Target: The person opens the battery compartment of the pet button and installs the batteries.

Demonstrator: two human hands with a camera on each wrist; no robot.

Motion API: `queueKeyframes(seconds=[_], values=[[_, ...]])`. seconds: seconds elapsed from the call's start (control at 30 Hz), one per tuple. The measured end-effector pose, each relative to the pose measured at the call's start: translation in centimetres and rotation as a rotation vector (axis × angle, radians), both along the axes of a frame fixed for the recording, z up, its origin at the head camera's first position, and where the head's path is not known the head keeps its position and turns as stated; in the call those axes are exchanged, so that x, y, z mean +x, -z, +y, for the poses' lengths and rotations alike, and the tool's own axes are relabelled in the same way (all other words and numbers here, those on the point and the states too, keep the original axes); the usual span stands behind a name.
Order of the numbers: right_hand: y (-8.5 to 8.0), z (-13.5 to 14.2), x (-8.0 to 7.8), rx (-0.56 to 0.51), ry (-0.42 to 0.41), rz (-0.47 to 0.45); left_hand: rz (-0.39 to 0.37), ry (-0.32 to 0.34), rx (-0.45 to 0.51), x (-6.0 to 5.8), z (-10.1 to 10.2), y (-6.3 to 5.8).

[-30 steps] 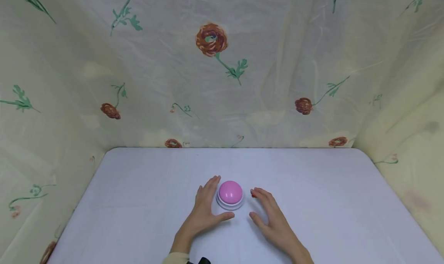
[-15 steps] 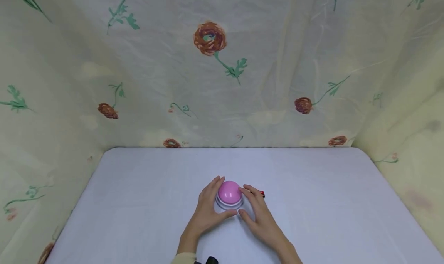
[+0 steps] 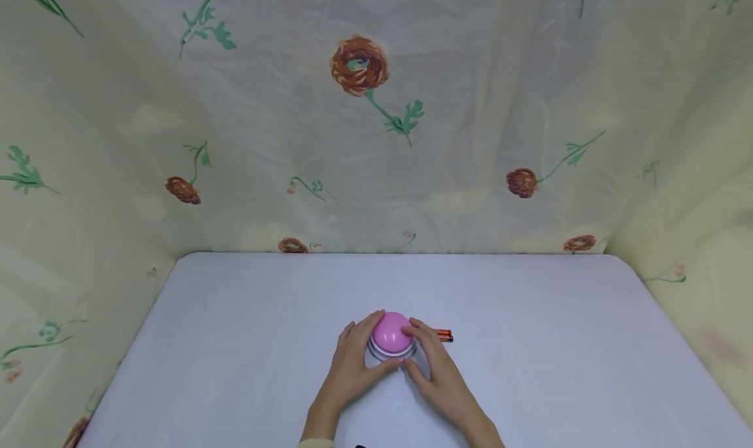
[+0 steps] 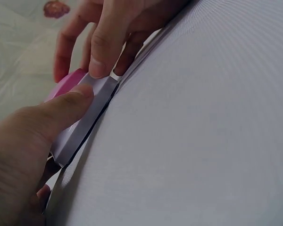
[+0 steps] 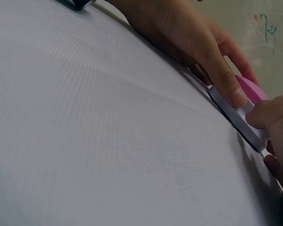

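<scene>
A push button with a glossy pink dome (image 3: 391,332) and a round white base (image 4: 87,120) sits on the white-covered table. From the left, my left hand (image 3: 351,366) grips it, thumb along the near rim and fingers round the far left side. My right hand (image 3: 440,377) holds its right side, with the thumb on the near rim and fingertips at the dome's edge. In both wrist views the two thumbs press on the white side of the base. The fingers behind the base are partly hidden.
Just right of the button lie red-and-black batteries (image 3: 445,335), partly hidden behind my right fingers. White cloth covers the table (image 3: 265,317). Flower-patterned curtains (image 3: 459,108) hang behind it and at both sides.
My right hand has moved left from beside the button onto its right side, uncovering the batteries. My left hand has closed in on the left side. The button stays in about the same place.
</scene>
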State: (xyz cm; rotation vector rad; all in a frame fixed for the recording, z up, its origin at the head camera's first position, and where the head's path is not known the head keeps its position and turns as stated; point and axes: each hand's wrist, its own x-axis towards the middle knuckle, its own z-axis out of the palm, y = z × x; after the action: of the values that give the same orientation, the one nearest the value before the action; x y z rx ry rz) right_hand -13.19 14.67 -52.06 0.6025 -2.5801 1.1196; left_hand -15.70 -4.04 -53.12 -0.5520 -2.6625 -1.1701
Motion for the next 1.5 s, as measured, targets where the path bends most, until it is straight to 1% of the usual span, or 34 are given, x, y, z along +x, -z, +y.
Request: queueKeyframes(seconds=[0.1, 0.27, 0.4, 0.57, 0.73, 0.87, 1.03, 1.2, 1.43, 1.5], values=[[0.18, -0.07, 0.12, -0.009, -0.007, 0.001, 0.006, -0.002, -0.013, 0.23, -0.18, -0.03], [0.25, -0.18, 0.10, -0.018, -0.012, 0.018, 0.019, -0.009, -0.001, 0.32, -0.32, -0.08], [0.35, -0.10, 0.24, -0.018, -0.005, 0.011, 0.018, -0.011, 0.016, 0.44, -0.31, -0.01], [0.53, 0.10, 0.44, -0.022, -0.007, 0.012, 0.028, -0.017, 0.055, 0.60, -0.29, 0.05], [0.38, 0.23, 0.45, -0.041, -0.040, 0.021, 0.040, -0.034, 0.117, 0.62, -0.22, -0.27], [0.27, 0.26, 0.33, -0.043, -0.060, 0.024, 0.015, -0.053, 0.149, 0.58, -0.18, -0.58], [0.40, 0.29, 0.27, -0.050, -0.062, 0.012, -0.019, -0.069, 0.150, 0.60, -0.15, -0.56], [0.63, 0.34, 0.07, -0.065, -0.082, 0.034, -0.035, -0.090, 0.183, 0.54, -0.12, -0.49], [0.72, 0.41, -0.14, -0.160, -0.104, 0.092, -0.051, -0.109, 0.224, 0.56, -0.16, -0.58], [0.68, 0.38, -0.13, -0.171, -0.107, 0.101, -0.049, -0.093, 0.237, 0.52, -0.17, -0.64]])
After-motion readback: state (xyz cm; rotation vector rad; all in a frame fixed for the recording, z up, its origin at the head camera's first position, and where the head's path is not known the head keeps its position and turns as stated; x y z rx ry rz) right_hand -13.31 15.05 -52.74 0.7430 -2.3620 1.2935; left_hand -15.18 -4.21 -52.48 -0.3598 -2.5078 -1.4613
